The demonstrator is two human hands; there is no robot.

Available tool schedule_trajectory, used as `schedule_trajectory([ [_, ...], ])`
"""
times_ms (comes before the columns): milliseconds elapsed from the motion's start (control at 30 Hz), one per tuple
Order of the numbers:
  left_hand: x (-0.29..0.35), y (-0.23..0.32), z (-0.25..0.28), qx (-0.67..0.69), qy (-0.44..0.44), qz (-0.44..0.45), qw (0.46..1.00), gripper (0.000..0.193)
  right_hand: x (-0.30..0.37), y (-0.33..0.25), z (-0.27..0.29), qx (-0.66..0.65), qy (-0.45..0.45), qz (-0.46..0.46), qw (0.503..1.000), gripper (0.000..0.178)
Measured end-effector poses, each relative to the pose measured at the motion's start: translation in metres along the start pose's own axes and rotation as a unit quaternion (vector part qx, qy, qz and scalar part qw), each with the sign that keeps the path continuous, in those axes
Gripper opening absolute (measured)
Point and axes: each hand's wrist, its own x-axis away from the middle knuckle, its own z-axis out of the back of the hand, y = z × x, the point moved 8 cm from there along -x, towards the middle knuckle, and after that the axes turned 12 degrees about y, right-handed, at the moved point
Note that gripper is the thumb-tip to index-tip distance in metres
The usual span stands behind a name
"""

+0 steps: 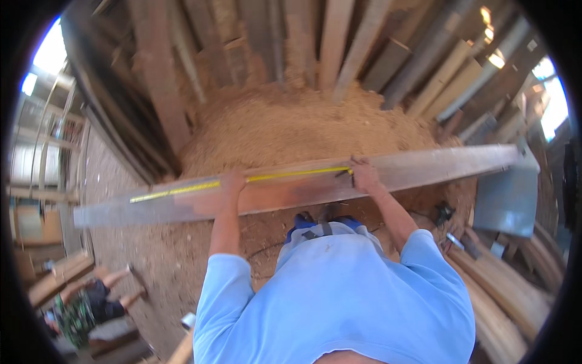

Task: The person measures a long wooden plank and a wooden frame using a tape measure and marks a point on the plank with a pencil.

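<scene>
A long wooden board [424, 170] lies crosswise in front of me. A yellow tape measure [285, 175] is drawn out along its face, its free end reaching left past my left hand. My left hand [233, 181] is closed over the blade at the board, its fingers blurred. Farther right, my right hand [365, 176] grips the tape measure's right end near the board's upper edge. A small dark piece shows beside those fingers; blur hides what it is.
Sawdust [291, 127] covers the ground beyond the board, with upright planks [333, 45] behind it. A grey sheet [506, 197] stands at the right, above several timbers [497, 285]. Another person [91, 306] is at the lower left beside stacked wood.
</scene>
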Motion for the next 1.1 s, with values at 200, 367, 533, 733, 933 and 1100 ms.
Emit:
schedule_trajectory([
  [200, 0.055, 0.117, 0.124, 0.039, 0.063, -0.12, 0.99, 0.022, 0.108, -0.042, 0.024, -0.106, -0.109, -0.122, 0.981, 0.055],
  [367, 0.115, 0.198, 0.104, 0.122, 0.045, -0.273, 0.953, 0.021, 0.171, -0.056, 0.016, -0.151, -0.116, -0.157, 0.969, 0.045],
  [533, 0.135, 0.285, 0.128, 0.218, -0.014, -0.291, 0.931, 0.036, 0.194, -0.019, 0.0, -0.19, -0.124, -0.149, 0.963, 0.04],
  [733, 0.172, 0.422, 0.355, 0.718, -0.321, -0.395, 0.474, 0.098, 0.2, 0.067, 0.04, -0.2, -0.096, -0.258, 0.94, 0.039],
  [933, 0.266, 0.537, 0.57, 0.674, -0.352, -0.648, 0.048, 0.092, 0.256, 0.191, 0.066, -0.178, -0.022, -0.265, 0.948, 0.04],
  [1100, 0.264, 0.587, 0.577, 0.683, -0.312, -0.66, -0.029, 0.073, 0.285, 0.29, 0.107, -0.15, -0.04, -0.289, 0.945, 0.038],
])
